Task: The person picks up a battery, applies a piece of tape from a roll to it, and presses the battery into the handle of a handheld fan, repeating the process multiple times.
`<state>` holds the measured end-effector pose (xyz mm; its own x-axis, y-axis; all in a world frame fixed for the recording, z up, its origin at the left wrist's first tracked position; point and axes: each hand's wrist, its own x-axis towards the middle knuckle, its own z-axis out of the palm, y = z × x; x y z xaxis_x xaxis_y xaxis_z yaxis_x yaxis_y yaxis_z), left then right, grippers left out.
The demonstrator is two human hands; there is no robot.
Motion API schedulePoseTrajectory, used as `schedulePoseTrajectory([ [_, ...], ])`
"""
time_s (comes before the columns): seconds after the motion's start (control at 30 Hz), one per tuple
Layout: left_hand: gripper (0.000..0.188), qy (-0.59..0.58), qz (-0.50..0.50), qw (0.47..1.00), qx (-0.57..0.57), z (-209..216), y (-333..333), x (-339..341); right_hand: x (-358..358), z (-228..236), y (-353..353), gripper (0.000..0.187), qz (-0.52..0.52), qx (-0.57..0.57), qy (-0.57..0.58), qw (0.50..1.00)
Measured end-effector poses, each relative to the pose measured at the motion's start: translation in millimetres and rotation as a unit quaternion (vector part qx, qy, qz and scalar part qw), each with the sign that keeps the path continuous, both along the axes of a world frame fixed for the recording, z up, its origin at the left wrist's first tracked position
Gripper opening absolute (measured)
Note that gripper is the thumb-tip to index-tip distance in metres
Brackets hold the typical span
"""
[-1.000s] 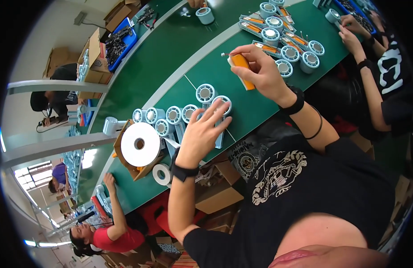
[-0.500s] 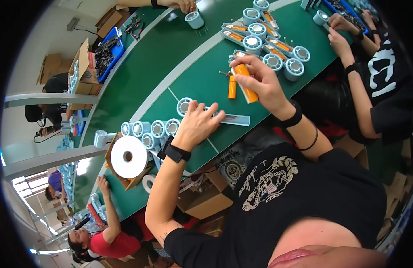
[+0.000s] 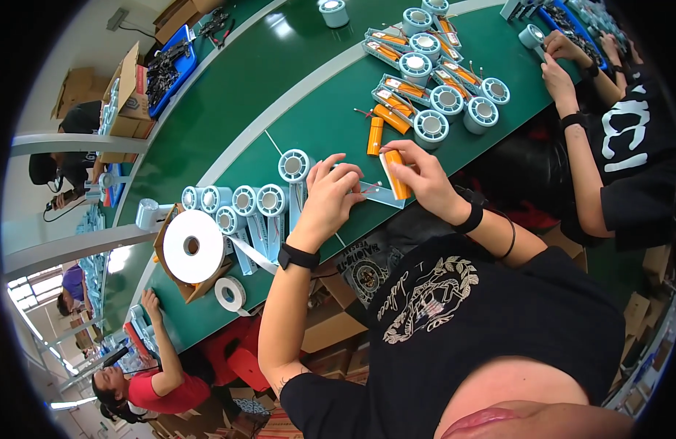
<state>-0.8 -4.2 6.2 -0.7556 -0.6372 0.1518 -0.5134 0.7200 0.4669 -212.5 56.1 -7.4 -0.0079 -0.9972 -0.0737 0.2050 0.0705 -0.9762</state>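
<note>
My right hand (image 3: 423, 183) grips an orange battery pack (image 3: 396, 174) with a white edge, holding it over the end of a light-blue fan handle shell (image 3: 382, 195). My left hand (image 3: 327, 199) curls its fingers over the other end of this shell, hiding most of that end. Thin wires show by the left fingertips. Just beyond the left hand stands a light-blue fan (image 3: 294, 166) with a round head. Two more orange battery packs, one upright in view (image 3: 375, 137) and one slanted (image 3: 391, 118), lie past my right hand.
Several fans with batteries in their open handles (image 3: 425, 73) cluster at the far right. More fans (image 3: 244, 200) line up at left, by a large white tape roll (image 3: 193, 246) and a smaller roll (image 3: 230, 293). A co-worker's hands (image 3: 561, 66) work at right.
My right hand has brought the battery pack nearer to me, to the handle shell. One loose battery pack now shows beside the other. A co-worker's hand has left the fan at the top.
</note>
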Motion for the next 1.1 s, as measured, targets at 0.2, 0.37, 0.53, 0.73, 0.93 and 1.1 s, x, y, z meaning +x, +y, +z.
schedulePoseTrajectory([
  [0.2,0.017,0.106,0.061,0.984,0.129,-2,-10,8,-2,-14,-1,0.038,0.039,-0.301,0.301,0.904],
  [0.37,0.020,0.120,0.043,0.988,0.092,3,-11,3,-12,-27,-11,0.043,0.061,-0.500,0.373,0.780],
  [0.53,0.023,0.097,0.035,0.992,0.077,-3,-1,0,-13,-16,-13,0.033,0.111,-0.475,0.476,0.732],
  [0.73,0.018,0.061,0.048,0.994,0.075,5,10,-6,0,-12,-24,0.015,0.271,-0.338,0.614,0.660],
  [0.93,0.011,0.096,0.078,0.986,0.108,0,6,-8,2,-12,-14,0.029,0.234,-0.314,0.581,0.713],
  [1.1,0.013,0.063,0.131,0.988,0.060,20,25,-7,19,-23,10,0.045,0.056,-0.232,0.354,0.904],
])
